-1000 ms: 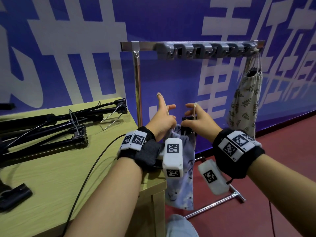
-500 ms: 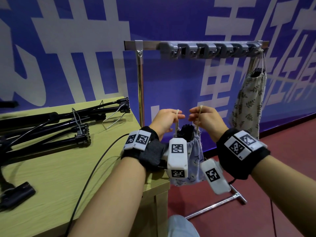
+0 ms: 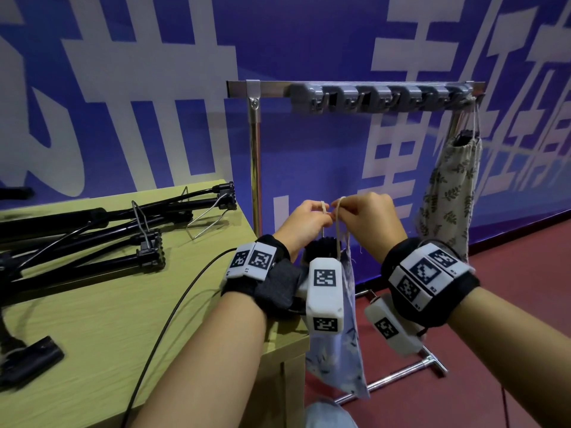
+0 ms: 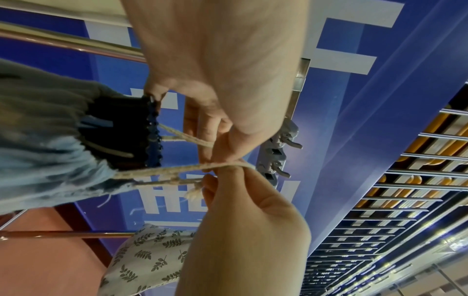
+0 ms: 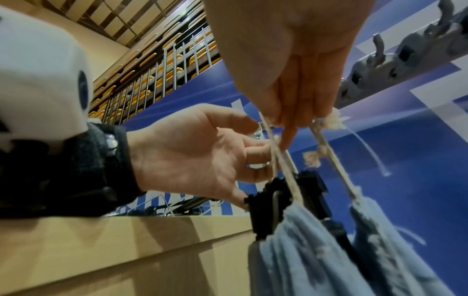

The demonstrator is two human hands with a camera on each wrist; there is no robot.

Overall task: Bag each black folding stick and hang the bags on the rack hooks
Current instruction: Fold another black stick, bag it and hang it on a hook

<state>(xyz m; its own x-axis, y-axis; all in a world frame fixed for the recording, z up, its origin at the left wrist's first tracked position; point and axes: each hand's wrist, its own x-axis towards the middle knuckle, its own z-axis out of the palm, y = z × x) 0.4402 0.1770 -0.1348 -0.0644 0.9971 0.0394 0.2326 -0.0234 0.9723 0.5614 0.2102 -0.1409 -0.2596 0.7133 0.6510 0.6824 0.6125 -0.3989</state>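
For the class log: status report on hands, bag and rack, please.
Both hands pinching drawstrings. Blue bag holds stick, unhung. Leaf bag on end hook. Nothing blocking.

Blue bag (image 3: 335, 359) mostly behind wrist cameras (image 3: 324, 291)

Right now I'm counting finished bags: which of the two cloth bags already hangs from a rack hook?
The leaf-print bag, hanging at the rack's right end. The pale blue bag is held up by its drawstrings in both hands, off the hooks.

Pale blue bag (image 3: 335, 359), faint dark print; beige cords (image 4: 174, 170). Cream bag (image 3: 448, 193), dark leaf pattern, at 2 o'clock. Black sticks (image 3: 92, 239) at 9 o'clock on yellow-green table (image 3: 108, 329). Grey hooks (image 3: 380, 98); blue wall (image 3: 309, 41), white lettering; red floor (image 3: 509, 304).
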